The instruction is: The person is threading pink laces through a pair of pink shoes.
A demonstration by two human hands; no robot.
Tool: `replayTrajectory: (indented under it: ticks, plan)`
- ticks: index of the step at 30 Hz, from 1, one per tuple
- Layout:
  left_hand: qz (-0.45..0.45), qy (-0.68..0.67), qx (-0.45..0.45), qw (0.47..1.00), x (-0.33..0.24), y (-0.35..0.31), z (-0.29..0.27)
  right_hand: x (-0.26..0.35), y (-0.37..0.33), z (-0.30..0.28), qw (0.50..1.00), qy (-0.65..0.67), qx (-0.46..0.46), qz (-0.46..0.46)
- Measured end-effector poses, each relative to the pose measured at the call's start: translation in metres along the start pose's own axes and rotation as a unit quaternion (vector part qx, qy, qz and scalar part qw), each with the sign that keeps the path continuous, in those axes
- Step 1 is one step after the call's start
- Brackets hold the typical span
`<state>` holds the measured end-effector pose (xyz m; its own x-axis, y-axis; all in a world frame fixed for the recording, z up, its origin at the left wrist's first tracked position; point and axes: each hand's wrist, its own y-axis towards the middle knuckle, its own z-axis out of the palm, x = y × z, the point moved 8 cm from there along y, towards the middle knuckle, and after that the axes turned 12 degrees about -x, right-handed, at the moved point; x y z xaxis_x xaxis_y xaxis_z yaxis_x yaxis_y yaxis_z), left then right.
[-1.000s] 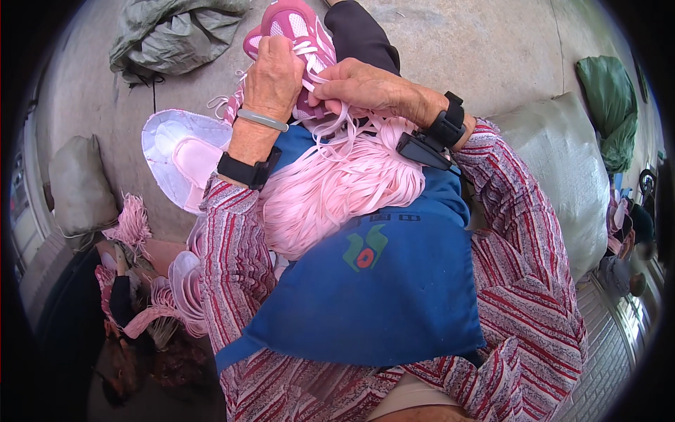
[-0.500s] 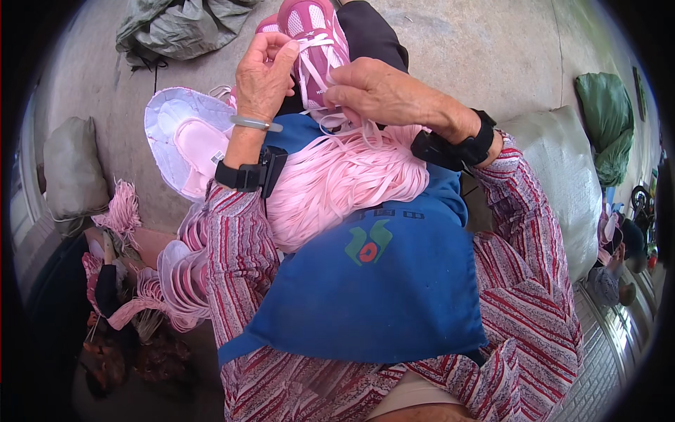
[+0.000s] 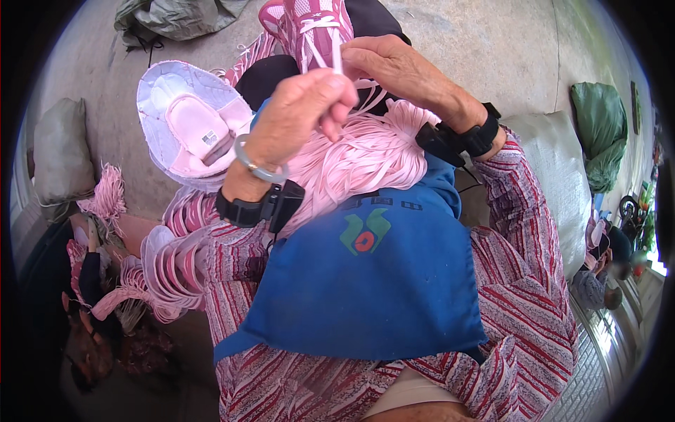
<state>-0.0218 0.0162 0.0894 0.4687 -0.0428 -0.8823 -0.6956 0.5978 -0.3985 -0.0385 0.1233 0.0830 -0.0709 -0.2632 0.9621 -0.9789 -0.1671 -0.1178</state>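
A pink-and-white sneaker upper (image 3: pixel 309 39) lies over my dark-trousered knees at the top, with white lace threaded through its eyelets. My left hand (image 3: pixel 306 105) is closed, pinching a white shoelace (image 3: pixel 337 56) that runs taut from the upper toward me. Against the upper's right side, my right hand (image 3: pixel 394 67) is closed with its fingers curled; what its fingertips grip is hidden. Beneath both hands, a thick bundle of pale pink laces (image 3: pixel 358 158) rests on my lap over the blue apron (image 3: pixel 365 288).
To the left, another upper (image 3: pixel 190 116) shows its pale lining, above stacked pink uppers (image 3: pixel 179 264). More pink laces (image 3: pixel 105 197) hang beyond them. Sacks stand on both sides: a grey one (image 3: pixel 63 155), a white one (image 3: pixel 552 176) and a green one (image 3: pixel 601 133). Grey sheeting (image 3: pixel 176 21) lies at the far left.
My left hand has moved from the upper's left side down toward me, drawing the lace out. My right hand has shifted slightly up along the upper's right edge.
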Motion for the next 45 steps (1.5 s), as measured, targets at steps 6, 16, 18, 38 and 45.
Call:
replayTrajectory:
  ticks: [6, 16, 18, 38, 45]
  plan:
    - [-0.072, -0.113, 0.048, 0.99, 0.026, -0.014, -0.002, -0.035, -0.005, 0.039, 0.858, 0.405, -0.086, 0.305]
    - [0.2, -0.355, -0.517, 0.752, 0.005, -0.192, -0.253, -0.118, -0.022, -0.084, 0.898, 0.265, -0.206, 0.285]
    - [0.225, -0.364, -0.574, 0.698, 0.009, -0.235, -0.289, -0.135, -0.018, -0.095, 0.893, 0.265, -0.231, 0.28]
    - [0.333, -0.344, -0.362, 0.8, -0.072, -0.286, -0.317, -0.027, -0.021, -0.007, 0.929, -0.329, 0.048, -0.165]
    - [0.102, -0.038, -0.239, 0.965, -0.01, -0.058, -0.122, -0.044, -0.03, 0.008, 0.876, -0.429, 0.145, -0.167]
